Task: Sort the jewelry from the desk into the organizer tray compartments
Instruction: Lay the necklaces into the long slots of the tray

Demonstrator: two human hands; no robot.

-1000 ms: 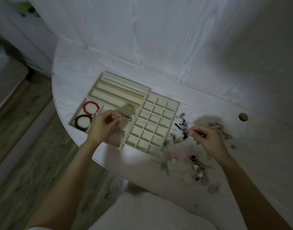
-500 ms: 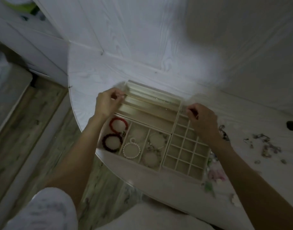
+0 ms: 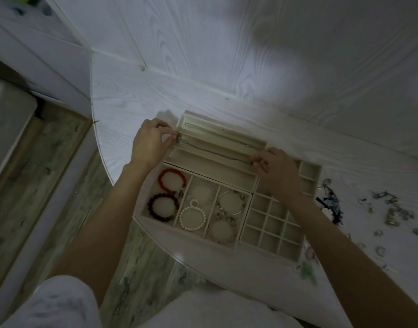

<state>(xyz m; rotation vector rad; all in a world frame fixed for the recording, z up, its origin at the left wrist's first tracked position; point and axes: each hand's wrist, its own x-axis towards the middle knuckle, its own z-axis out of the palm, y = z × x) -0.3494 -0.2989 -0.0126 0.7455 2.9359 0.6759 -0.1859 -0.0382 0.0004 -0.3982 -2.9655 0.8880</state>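
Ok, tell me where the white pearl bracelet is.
Head view: the white pearl bracelet lies in the cream organizer tray's near-left section, middle compartment, right of the dark red bead bracelet.

Single view, head-worn, wide-angle. Looks steeply down and forward over the organizer tray (image 3: 229, 176) at frame centre on the white desk (image 3: 132, 100). Close range: both forearms enter from 6 o'clock. Wall panel fills 12 o'clock, floor at 8 o'clock. Straight edges bow near the borders. No second view to compare.
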